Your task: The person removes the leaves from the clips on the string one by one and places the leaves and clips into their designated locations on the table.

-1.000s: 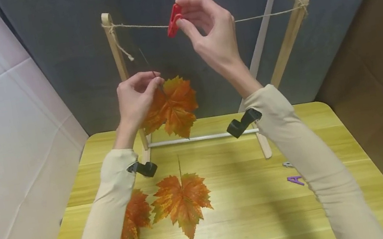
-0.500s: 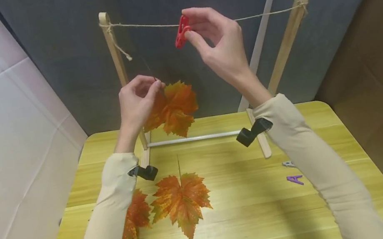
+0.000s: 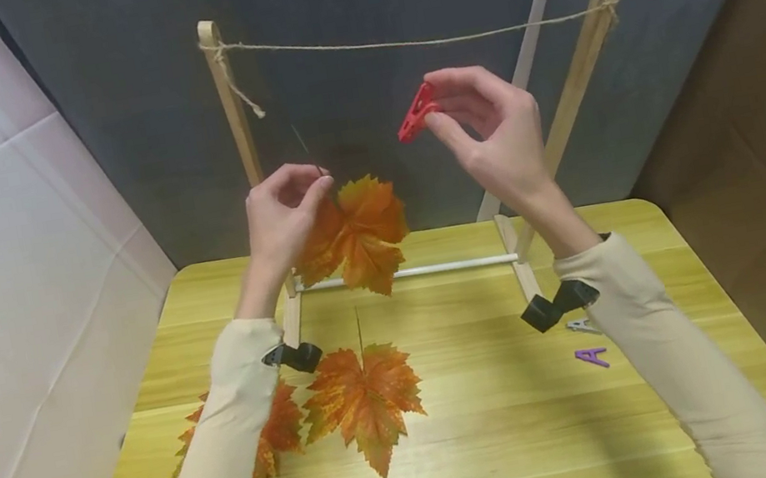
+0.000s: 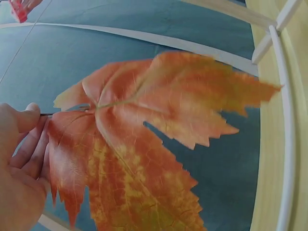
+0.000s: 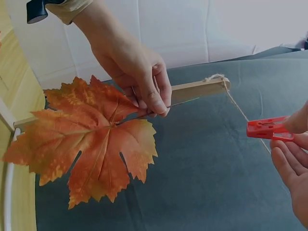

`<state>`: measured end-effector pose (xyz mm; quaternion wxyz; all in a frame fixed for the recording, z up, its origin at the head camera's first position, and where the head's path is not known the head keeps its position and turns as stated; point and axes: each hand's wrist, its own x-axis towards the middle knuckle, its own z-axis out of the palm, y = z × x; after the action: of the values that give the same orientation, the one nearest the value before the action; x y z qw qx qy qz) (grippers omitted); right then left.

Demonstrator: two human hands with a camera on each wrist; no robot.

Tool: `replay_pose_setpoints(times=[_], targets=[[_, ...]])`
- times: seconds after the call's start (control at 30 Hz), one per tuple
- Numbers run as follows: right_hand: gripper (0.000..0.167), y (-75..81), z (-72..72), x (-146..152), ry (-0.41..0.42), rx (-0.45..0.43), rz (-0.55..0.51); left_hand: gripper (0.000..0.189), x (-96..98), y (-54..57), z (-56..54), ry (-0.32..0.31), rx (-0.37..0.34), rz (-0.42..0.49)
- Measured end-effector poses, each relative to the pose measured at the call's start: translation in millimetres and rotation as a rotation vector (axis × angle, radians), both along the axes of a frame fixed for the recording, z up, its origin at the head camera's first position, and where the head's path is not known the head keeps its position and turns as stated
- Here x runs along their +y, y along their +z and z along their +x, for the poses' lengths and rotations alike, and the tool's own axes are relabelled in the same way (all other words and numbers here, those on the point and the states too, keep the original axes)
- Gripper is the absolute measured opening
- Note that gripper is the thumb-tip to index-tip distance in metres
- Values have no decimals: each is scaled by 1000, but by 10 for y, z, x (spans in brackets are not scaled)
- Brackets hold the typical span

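Observation:
My left hand (image 3: 284, 217) pinches the thin dark stem of an orange artificial maple leaf (image 3: 370, 233) between thumb and fingers. The blade hangs beside the fingertips, and the stem's free end points up. In the left wrist view the same leaf (image 4: 139, 115) fills the middle, its stem between thumb and fingers. Below the twine (image 3: 366, 45), my right hand (image 3: 496, 123) holds a red clothespin (image 3: 417, 112) by its handle ends. The right wrist view shows this clothespin (image 5: 269, 128) overlapping the twine, with thumb and fingertips on it.
A wooden frame's left post (image 3: 232, 112) and right post (image 3: 580, 75) carry the twine; a white rod (image 3: 456, 266) joins their feet. On the table (image 3: 493, 440) lie a maple leaf (image 3: 365, 403), another partly under the left sleeve, a purple clothespin (image 3: 591, 358) and a grey clothespin (image 3: 582, 326).
My right hand, with the red clothespin, has moved down and right, away from the twine. My left hand and its leaf have dropped slightly and shifted a little right.

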<state>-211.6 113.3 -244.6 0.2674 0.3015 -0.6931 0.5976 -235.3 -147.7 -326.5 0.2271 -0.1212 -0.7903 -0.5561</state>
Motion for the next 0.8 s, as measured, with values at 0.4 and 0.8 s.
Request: replay_pose_setpoints(times=[0.4,0.8], targets=[[35,-420,359,429,-77,-78,-15,19,186,-210,87,-70,-80,6],[37,-945,722,914,-106,-248,-110,17,315,-412,134,-136,-199,-27]])
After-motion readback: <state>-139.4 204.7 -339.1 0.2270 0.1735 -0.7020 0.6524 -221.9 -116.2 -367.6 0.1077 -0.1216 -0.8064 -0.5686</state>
